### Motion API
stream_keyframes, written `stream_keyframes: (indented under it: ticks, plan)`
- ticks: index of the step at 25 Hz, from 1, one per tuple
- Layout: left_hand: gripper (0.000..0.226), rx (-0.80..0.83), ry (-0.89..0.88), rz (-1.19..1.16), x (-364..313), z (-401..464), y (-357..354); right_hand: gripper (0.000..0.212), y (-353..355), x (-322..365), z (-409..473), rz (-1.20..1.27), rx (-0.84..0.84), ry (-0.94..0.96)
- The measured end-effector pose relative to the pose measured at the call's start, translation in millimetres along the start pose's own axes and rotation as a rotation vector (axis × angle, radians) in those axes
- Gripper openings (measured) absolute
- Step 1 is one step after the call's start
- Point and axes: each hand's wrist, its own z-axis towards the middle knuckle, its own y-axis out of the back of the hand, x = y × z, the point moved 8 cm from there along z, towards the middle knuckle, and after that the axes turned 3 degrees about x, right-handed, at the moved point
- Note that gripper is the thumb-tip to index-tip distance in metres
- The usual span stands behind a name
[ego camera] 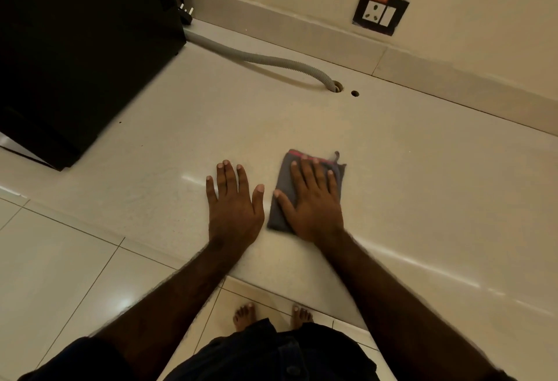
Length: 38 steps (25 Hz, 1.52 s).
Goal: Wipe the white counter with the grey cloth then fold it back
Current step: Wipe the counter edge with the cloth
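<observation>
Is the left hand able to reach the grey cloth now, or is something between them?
Probably yes. The left hand lies flat on the counter just beside the grey cloth, with only bare counter between; the right hand covers most of it.

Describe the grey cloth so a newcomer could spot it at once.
On the white counter, near its front edge, two hands lie flat. The grey cloth is under the right hand, folded small, the only dark fabric there, with a pink stripe along its far edge.

One grey cloth (283,190) — two hands, two wall sockets, one hose (271,61)
</observation>
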Motion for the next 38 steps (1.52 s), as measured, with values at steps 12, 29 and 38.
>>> stream_keyframes:
  ticks: [12,29,38]
  plan:
    - [0.078,-0.022,-0.013,-0.006,0,1,-4,0.087,-9,-55,-101,0.001,0.038,-0.099]
    - [0.081,0.042,0.035,-0.107,1,-2,5,0.086,-1,-92,-42,-0.039,0.016,0.148]
    - [0.077,-0.023,0.092,-0.148,23,-26,9,0.087,-16,35,-32,-0.025,0.044,0.481]
